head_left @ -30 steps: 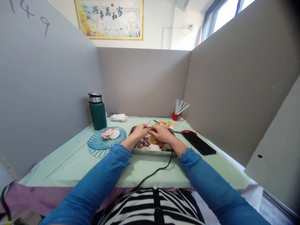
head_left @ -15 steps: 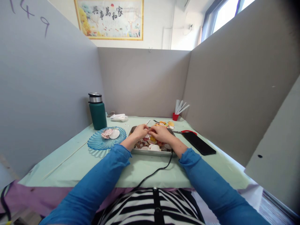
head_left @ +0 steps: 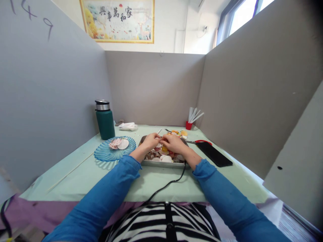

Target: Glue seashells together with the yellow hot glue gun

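Note:
My left hand [head_left: 151, 141] and my right hand [head_left: 172, 143] meet over a metal tray [head_left: 165, 164] of seashells [head_left: 161, 157]. Both have curled fingers with the tips close together. Whatever they pinch is too small and covered to make out. A thin white stick [head_left: 159, 131] pokes up just beyond my left fingertips; I cannot tell whether it is held. Something yellow [head_left: 164, 149] shows below my right fingers. Over the tray's front right rim runs a black cord [head_left: 174, 181], coming toward my lap.
On the left, a blue glass plate [head_left: 101, 154] bears shells, beside a green bottle [head_left: 105, 122]. A red cup [head_left: 188, 125] of white sticks stands back right. Red-handled scissors [head_left: 204, 141] and a black phone [head_left: 214, 154] lie right. Colourful small pieces [head_left: 183, 133] sit behind the tray.

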Demonstrator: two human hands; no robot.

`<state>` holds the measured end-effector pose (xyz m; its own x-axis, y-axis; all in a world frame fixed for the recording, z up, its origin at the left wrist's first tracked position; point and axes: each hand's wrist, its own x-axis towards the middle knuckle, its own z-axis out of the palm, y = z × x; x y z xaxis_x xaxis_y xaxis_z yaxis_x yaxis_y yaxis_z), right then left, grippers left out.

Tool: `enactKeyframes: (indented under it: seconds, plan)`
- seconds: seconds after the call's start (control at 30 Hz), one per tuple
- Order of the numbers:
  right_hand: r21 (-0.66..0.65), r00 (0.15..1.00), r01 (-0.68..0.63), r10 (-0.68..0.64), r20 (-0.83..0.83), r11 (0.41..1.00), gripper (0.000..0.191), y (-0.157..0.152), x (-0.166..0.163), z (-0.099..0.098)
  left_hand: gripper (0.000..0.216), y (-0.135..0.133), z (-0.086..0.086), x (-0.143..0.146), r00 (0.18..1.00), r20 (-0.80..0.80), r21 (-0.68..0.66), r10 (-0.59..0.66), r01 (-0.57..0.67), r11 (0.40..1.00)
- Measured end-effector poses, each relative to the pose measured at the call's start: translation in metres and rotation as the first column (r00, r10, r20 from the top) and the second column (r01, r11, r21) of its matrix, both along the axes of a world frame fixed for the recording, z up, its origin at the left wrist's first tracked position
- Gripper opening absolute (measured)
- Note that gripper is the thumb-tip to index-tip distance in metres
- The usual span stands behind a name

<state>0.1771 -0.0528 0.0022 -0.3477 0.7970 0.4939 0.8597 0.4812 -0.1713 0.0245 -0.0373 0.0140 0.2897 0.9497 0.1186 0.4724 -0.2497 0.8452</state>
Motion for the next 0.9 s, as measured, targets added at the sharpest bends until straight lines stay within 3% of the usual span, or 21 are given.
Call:
enactKeyframes:
  seconds: [0.9]
  plan:
    - [0.029,0.996,0.075,-0.074,-0.043,0.997,0.021,0.0018,0.0005,0.0008,0.012,-0.0023,0.0008,0.0019,0.998,0.058,0.012,-0.013,0.012,1.0]
